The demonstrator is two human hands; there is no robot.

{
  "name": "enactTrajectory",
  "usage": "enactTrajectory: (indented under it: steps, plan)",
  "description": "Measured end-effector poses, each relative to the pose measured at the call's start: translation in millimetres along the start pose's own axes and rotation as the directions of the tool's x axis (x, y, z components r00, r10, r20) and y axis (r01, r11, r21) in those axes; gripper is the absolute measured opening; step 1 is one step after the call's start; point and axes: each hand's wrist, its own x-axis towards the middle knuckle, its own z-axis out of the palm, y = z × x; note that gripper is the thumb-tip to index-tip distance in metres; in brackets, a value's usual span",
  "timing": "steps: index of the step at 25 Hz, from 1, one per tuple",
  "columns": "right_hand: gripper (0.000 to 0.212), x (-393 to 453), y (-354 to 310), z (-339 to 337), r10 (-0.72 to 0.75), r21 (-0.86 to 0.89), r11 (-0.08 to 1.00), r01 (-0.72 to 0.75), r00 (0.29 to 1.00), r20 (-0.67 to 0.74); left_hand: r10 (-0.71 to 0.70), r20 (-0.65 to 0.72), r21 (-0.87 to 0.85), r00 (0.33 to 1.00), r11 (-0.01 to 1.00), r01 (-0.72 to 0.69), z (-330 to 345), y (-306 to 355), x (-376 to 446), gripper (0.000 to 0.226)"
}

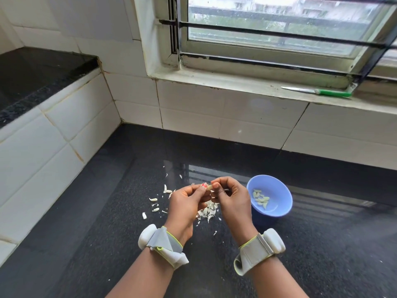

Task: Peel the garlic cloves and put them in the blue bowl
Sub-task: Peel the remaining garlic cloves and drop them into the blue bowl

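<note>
Both hands meet just left of the blue bowl (277, 191), pinching one garlic clove (209, 187) between them: the left hand (188, 204) grips it with thumb and fingers, and the right hand (231, 197) nips its other end. Peeled cloves (260, 199) lie inside the bowl. Papery garlic skins (207, 210) litter the black granite counter (107, 244) left of the bowl, beneath the hands. Beyond the bowl, a green-handled knife (318, 91) rests on the window sill (236, 82). No writing is readable anywhere.
</note>
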Motion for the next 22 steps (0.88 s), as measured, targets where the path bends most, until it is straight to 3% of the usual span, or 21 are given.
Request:
enactTrajectory:
  steps: [4, 6, 8, 10, 12, 15, 18, 22]
  plan:
    - [0.033, -1, 8, 7, 0.043, 0.024, 0.999, -0.042, 0.999, -0.033, -0.136, 0.050, -0.212, 0.989, 0.967, 0.144, 2, -1, 2, 0.016]
    - [0.031, -2, 9, 8, 0.035, -0.016, 0.999, -0.035, 0.999, -0.029, -0.068, 0.015, -0.180, 0.998, 0.981, 0.069, 0, -2, 2, 0.016]
    - [0.022, -4, 5, 6, 0.039, -0.008, 0.999, -0.039, 0.999, 0.011, 0.188, -0.056, 0.203, 0.981, 0.964, -0.173, -6, -4, 7, 0.012]
    - [0.009, -5, 2, 4, 0.074, 0.030, 0.997, -0.076, 0.994, 0.078, 0.433, -0.010, 0.559, 0.901, 0.750, -0.354, -13, -3, 11, 0.009]
    - [0.005, -4, 1, 2, 0.089, -0.005, 0.996, -0.089, 0.989, 0.120, 0.495, 0.039, 0.632, 0.868, 0.660, -0.405, -15, -2, 11, 0.008]
    - [0.012, -3, 2, 3, 0.020, -0.132, 0.991, -0.012, 0.998, 0.060, 0.397, -0.003, 0.536, 0.918, 0.776, -0.334, -9, -6, 11, 0.015]
    - [0.021, -6, 5, 8, -0.039, -0.129, 0.991, 0.036, 0.999, -0.025, 0.201, -0.107, 0.255, 0.974, 0.952, -0.168, 1, -9, 10, 0.022]
    - [0.031, -9, 8, 13, 0.019, -0.014, 1.000, -0.020, 0.997, -0.081, 0.033, -0.066, -0.057, 0.997, 0.998, -0.037, 4, -5, 7, 0.016]
